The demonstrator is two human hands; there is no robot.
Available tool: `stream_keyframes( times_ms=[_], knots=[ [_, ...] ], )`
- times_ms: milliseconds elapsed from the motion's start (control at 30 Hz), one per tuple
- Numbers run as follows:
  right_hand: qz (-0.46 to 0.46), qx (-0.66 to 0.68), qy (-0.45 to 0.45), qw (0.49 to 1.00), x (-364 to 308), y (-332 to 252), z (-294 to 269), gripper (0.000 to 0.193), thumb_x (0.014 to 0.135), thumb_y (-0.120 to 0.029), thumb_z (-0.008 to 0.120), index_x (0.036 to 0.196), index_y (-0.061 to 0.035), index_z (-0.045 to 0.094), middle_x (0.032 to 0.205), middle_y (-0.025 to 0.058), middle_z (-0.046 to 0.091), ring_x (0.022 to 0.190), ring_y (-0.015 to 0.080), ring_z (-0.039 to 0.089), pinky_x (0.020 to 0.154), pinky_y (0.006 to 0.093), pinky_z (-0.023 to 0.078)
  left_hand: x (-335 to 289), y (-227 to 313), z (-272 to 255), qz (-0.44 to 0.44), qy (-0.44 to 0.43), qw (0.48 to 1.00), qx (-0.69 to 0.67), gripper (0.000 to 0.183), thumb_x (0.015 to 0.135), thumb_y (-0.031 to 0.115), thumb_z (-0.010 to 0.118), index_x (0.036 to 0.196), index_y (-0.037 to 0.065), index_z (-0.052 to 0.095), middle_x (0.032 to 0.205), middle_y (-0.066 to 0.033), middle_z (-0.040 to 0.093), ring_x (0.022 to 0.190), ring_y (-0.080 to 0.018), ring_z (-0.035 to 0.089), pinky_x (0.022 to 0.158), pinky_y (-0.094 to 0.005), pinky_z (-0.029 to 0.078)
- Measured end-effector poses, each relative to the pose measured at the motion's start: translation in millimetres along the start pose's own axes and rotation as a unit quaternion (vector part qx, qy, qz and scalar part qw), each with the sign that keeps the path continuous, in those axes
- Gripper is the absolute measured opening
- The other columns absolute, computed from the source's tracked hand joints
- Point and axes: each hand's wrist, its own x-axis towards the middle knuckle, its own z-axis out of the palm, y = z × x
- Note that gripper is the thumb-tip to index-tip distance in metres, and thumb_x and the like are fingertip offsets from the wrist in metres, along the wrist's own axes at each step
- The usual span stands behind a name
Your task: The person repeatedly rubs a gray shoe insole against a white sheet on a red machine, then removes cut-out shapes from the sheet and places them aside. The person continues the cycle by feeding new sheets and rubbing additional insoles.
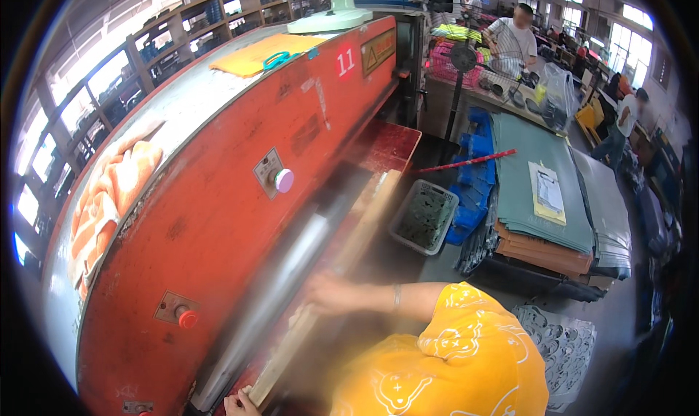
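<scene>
A long pale tan board edge [287, 358] runs slantwise along the front of a large red press machine [240, 175]. At the lower edge of the view, the fingers of my left hand [240, 404] are curled on the near end of that board. Farther along, my right hand [329, 293] lies at the same edge, its fingers smeared by motion. Behind both hands, a shiny metal bar [273, 292] stretches under the machine's red face. The board's surface is blurred and partly hidden.
Beyond my right arm stand a clear plastic bin [424, 218] of dark scraps and a stack of green sheets [535, 154] with a clipboard [547, 190]. A punched sheet [557, 350] lies lower right. A fan [463, 55] and a co-worker [513, 41] are farther back.
</scene>
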Motion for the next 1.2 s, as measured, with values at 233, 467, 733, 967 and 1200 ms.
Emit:
stream_keyframes(
  times_ms=[233, 467, 733, 967, 1200],
  knots=[
    [0.016, -0.021, 0.030, 0.999, -7, -11, 0, 0.030, 0.078, -0.026, 0.067, 0.103, -0.0083, 0.069, 0.101, 0.0134, 0.057, 0.106, 0.0296, 0.051, 0.098, 0.0425, 0.037, 1, -16, 11, 0.056, 0.045, 0.997, 0.029, 0.037, 0.090, 0.034, 0.062, 0.076, 0.000, 0.063, 0.073, -0.0175, 0.058, 0.070, -0.0363, 0.056, 0.065, -0.0446, 0.045],
    [-0.013, -0.023, 0.038, 0.999, -14, 2, 7, 0.030, 0.076, -0.025, 0.067, 0.101, -0.0074, 0.070, 0.098, 0.0141, 0.061, 0.101, 0.0311, 0.057, 0.092, 0.0426, 0.044, -10, -22, 30, 0.025, 0.027, 0.999, -0.019, 0.028, 0.089, 0.025, 0.064, 0.079, -0.001, 0.064, 0.076, -0.0165, 0.060, 0.073, -0.0343, 0.058, 0.067, -0.0429, 0.046],
    [0.065, 0.116, 0.129, 0.983, 24, -19, -43, 0.061, 0.077, -0.045, 0.070, 0.125, -0.0086, 0.057, 0.126, 0.0205, 0.054, 0.120, 0.0370, 0.046, 0.099, 0.0443, 0.040, -66, -6, 5, 0.013, 0.024, 0.999, -0.040, 0.030, 0.082, 0.016, 0.065, 0.061, 0.000, 0.052, 0.063, -0.0153, 0.048, 0.060, -0.0327, 0.051, 0.056, -0.0422, 0.037],
    [0.091, -0.117, 0.069, 0.986, 33, -73, -6, 0.072, 0.072, -0.037, 0.073, 0.134, -0.0131, 0.049, 0.142, 0.0225, 0.036, 0.123, 0.0469, 0.036, 0.101, 0.0544, 0.033, -115, 23, -16, -0.027, -0.042, 0.997, -0.063, 0.031, 0.080, 0.018, 0.068, 0.059, 0.001, 0.054, 0.060, -0.0140, 0.049, 0.056, -0.0304, 0.052, 0.052, -0.0409, 0.036],
    [0.088, 0.250, 0.074, 0.961, -34, -31, -65, 0.064, 0.064, -0.029, 0.076, 0.124, -0.0132, 0.061, 0.140, 0.0210, 0.045, 0.128, 0.0380, 0.043, 0.108, 0.0433, 0.033, -157, 34, -36, -0.069, -0.163, 0.979, -0.102, 0.029, 0.077, 0.017, 0.071, 0.059, -0.001, 0.058, 0.055, -0.0132, 0.048, 0.049, -0.0288, 0.049, 0.046, -0.0387, 0.033]
  ],
)
